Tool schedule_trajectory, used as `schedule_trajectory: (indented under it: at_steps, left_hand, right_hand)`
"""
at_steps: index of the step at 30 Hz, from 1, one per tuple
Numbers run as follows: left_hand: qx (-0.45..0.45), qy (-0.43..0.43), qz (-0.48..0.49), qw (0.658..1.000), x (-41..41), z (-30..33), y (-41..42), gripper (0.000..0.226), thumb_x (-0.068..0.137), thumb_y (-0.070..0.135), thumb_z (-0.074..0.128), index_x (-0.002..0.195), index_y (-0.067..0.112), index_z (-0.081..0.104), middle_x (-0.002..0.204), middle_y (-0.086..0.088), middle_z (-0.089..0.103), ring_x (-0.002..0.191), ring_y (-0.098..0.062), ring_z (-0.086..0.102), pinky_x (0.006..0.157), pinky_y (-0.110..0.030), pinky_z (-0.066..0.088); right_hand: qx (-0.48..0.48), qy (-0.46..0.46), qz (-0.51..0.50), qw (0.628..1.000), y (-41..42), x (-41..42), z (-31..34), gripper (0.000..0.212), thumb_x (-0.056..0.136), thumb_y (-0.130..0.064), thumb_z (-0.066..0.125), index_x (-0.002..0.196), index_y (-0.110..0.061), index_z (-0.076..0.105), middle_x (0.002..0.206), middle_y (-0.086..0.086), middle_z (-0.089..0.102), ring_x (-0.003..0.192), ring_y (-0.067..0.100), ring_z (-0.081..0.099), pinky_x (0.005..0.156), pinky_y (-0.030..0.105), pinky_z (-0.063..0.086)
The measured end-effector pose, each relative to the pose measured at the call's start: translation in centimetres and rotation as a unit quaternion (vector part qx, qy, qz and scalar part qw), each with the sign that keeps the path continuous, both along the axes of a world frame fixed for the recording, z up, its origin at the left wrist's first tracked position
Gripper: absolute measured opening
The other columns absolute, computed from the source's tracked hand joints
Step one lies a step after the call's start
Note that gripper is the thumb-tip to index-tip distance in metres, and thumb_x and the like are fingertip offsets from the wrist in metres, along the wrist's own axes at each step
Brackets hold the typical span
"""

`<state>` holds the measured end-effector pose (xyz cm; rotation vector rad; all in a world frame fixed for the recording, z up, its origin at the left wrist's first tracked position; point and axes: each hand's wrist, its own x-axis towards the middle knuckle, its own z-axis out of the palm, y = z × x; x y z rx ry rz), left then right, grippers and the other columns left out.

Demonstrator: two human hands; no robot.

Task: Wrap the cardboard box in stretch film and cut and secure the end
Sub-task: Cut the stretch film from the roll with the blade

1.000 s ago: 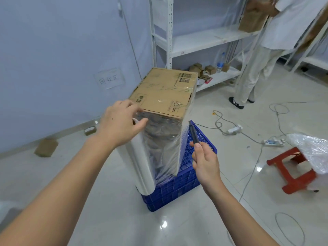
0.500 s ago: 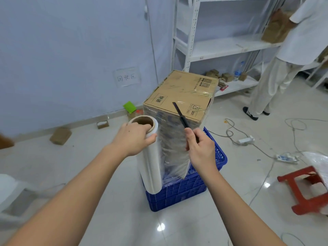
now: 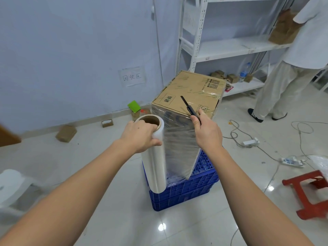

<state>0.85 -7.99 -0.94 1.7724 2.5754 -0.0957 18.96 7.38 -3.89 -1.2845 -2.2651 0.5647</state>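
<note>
Beside the blue crate (image 3: 184, 190), a person readies a knife to cut stretch film from a wrapped box.

On the crate stands the cardboard box (image 3: 193, 91), its sides glossy with crinkled film. Left hand (image 3: 140, 135) grips the white roll (image 3: 156, 157) by its cardboard core; right hand (image 3: 207, 132) clasps a slim black knife (image 3: 190, 108), blade raised above the taut sheet (image 3: 179, 148). Slack film may bunch, and a slip could slice the cardboard.
</note>
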Motion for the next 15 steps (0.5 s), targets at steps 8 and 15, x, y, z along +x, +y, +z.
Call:
schedule_trajectory:
  at_steps: [8,15]
  left_hand:
    - [-0.002,-0.015,0.014,1.0,-1.2,0.1,0.0,0.043,0.089,0.069,0.06,0.086,0.028,0.048,0.073,0.009,0.037,0.085,-0.022,0.041,0.076,-0.038,0.031]
    - [-0.004,-0.011,0.013,1.0,-1.3,0.4,0.6,0.04,0.091,0.066,0.06,0.088,0.028,0.052,0.075,0.009,0.043,0.088,-0.02,0.042,0.086,-0.042,0.032]
  right_hand:
    - [0.01,-0.025,0.029,0.999,0.4,0.4,-0.1,0.06,0.101,-0.061,0.028,0.152,-0.029,0.035,0.136,0.004,0.061,0.118,0.034,0.058,0.09,0.046,0.051]
    - [0.015,-0.019,0.038,0.999,0.4,0.8,0.0,0.058,0.103,-0.057,0.031,0.152,-0.027,0.037,0.146,-0.001,0.053,0.125,0.029,0.055,0.092,0.043,0.05]
